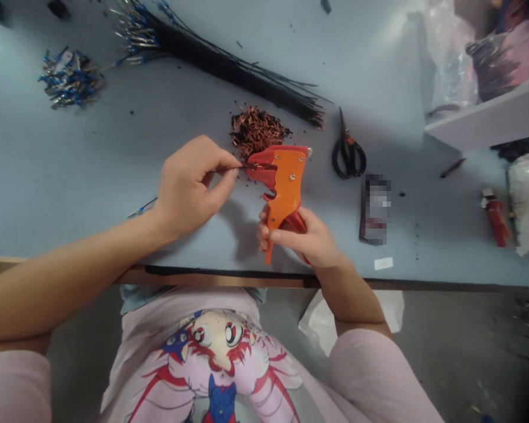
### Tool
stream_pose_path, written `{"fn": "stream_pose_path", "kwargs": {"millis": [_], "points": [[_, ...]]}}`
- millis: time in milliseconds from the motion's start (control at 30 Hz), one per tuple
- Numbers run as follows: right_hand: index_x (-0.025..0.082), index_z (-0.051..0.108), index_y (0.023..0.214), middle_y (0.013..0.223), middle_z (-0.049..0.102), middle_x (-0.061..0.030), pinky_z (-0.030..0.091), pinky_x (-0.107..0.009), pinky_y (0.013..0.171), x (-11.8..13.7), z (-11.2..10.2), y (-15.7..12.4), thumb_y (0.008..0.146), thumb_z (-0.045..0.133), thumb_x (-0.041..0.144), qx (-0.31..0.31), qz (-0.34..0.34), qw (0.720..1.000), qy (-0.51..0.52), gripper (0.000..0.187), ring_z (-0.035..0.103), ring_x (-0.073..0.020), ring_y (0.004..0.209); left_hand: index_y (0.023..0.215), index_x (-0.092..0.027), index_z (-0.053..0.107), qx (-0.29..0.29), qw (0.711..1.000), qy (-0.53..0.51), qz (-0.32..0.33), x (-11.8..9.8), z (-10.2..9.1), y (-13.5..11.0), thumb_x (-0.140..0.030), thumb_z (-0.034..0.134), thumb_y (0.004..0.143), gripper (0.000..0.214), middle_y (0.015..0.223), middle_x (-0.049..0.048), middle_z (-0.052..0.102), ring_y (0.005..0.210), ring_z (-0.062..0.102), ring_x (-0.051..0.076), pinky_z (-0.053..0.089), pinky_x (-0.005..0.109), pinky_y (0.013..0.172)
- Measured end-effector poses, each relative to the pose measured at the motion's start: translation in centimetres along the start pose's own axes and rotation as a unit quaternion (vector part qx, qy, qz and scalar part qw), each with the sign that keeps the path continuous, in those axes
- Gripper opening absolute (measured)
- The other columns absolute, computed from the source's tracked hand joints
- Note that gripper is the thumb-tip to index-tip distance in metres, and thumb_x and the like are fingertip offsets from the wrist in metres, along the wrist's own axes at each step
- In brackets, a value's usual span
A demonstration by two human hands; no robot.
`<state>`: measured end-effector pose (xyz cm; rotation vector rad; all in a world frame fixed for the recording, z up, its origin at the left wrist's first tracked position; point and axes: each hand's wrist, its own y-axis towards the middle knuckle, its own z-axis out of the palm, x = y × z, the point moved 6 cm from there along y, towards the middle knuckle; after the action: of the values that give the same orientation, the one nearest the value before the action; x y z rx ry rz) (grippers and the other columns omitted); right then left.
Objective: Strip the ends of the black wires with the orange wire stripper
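My right hand [297, 238] is closed around the handles of an orange and red wire stripper [286, 182]. The tool's red jaws point left, toward my other hand. Between thumb and forefinger, my left hand [198, 182] pinches a thin black wire [240, 168] whose tip is at the jaws. Most of that wire is hidden by the hand; a blue and silver end [136, 210] shows past the wrist. A heap of copper strands and black bits [258, 129] lies just behind the jaws.
A long bundle of black wires [229, 67] with blue and metal ends lies across the back. A pile of blue-and-silver pieces [70, 79] sits at left. To the right are black-handled scissors [349, 154], a blurred-out phone-like object [374, 208], a red lighter [496, 218] and a white-edged bin [485, 111].
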<state>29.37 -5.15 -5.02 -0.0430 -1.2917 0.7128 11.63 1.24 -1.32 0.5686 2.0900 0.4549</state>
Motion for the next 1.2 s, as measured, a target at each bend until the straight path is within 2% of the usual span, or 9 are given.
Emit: {"fn": "stream_pose_path", "kwargs": {"millis": [133, 367, 633, 733, 933, 1100, 1200], "points": [[0.018, 0.057, 0.101, 0.080, 0.060, -0.0009, 0.057, -0.032, 0.060, 0.1, 0.2, 0.0, 0.081, 0.076, 0.030, 0.007, -0.002, 1.000, -0.005, 0.030, 0.061, -0.0153, 0.067, 0.081, -0.026, 0.064, 0.004, 1.000, 0.002, -0.016, 0.0, -0.1, 0.1, -0.017, 0.058, 0.085, 0.011, 0.068, -0.0008, 0.057, 0.060, 0.049, 0.014, 0.041, 0.034, 0.060], [0.017, 0.057, 0.099, 0.077, 0.061, -0.0006, 0.056, -0.030, 0.057, 0.0, 0.1, -0.1, 0.082, 0.075, 0.029, 0.007, -0.002, 1.000, -0.016, 0.027, 0.061, -0.0145, 0.064, 0.079, -0.022, 0.064, -0.009, 1.000, -0.019, 0.014, -0.2, 0.1, 0.0, -0.013, 0.060, 0.082, 0.010, 0.065, -0.0007, 0.054, 0.059, 0.047, 0.014, 0.036, 0.033, 0.057], [0.017, 0.056, 0.096, 0.069, 0.061, 0.0012, 0.055, -0.028, 0.050, -0.2, -0.2, -0.1, 0.083, 0.073, 0.030, -0.002, -0.013, 1.000, -0.024, 0.025, 0.060, -0.0133, 0.056, 0.080, -0.021, 0.065, -0.016, 0.999, -0.020, 0.036, -0.4, 0.0, 0.0, -0.011, 0.061, 0.082, 0.011, 0.065, -0.0011, 0.055, 0.059, 0.046, 0.012, 0.037, 0.033, 0.057], [0.017, 0.056, 0.093, 0.066, 0.059, 0.0022, 0.054, -0.027, 0.046, -0.1, -0.1, -0.1, 0.083, 0.073, 0.031, -0.009, -0.016, 0.999, -0.028, 0.024, 0.059, -0.0127, 0.052, 0.081, -0.023, 0.064, 0.000, 1.000, -0.016, 0.016, -0.3, 0.0, 0.0, -0.014, 0.060, 0.085, 0.010, 0.067, -0.0009, 0.056, 0.060, 0.047, 0.013, 0.039, 0.033, 0.059], [0.020, 0.047, 0.078, 0.050, 0.037, 0.0116, 0.040, -0.018, 0.032, 0.3, -0.4, 0.3, 0.085, 0.071, 0.034, -0.069, -0.015, 0.997, 0.024, 0.029, 0.036, -0.0042, 0.035, 0.082, -0.025, 0.064, 0.018, 1.000, 0.006, 0.004, 0.1, 0.2, -0.1, -0.021, 0.057, 0.088, 0.010, 0.071, -0.0002, 0.061, 0.063, 0.052, 0.015, 0.042, 0.034, 0.061], [0.016, 0.054, 0.094, 0.068, 0.060, 0.0025, 0.056, -0.031, 0.048, -0.2, -0.4, 0.7, 0.077, 0.077, 0.040, -0.051, 0.012, 0.995, 0.084, 0.038, 0.056, -0.0117, 0.050, 0.079, -0.025, 0.062, 0.011, 0.999, 0.022, -0.020, 0.6, 0.1, 0.1, -0.021, 0.058, 0.087, 0.010, 0.069, -0.0006, 0.060, 0.062, 0.052, 0.015, 0.043, 0.033, 0.060], [0.016, 0.056, 0.098, 0.073, 0.063, 0.0007, 0.058, -0.034, 0.053, -0.1, -0.6, 0.6, 0.075, 0.077, 0.038, -0.054, 0.024, 0.991, 0.121, 0.038, 0.060, -0.0135, 0.056, 0.075, -0.024, 0.061, 0.004, 0.999, 0.024, -0.029, 0.8, -0.2, 0.2, -0.020, 0.058, 0.085, 0.011, 0.068, -0.0008, 0.059, 0.062, 0.053, 0.014, 0.042, 0.032, 0.059]]}}
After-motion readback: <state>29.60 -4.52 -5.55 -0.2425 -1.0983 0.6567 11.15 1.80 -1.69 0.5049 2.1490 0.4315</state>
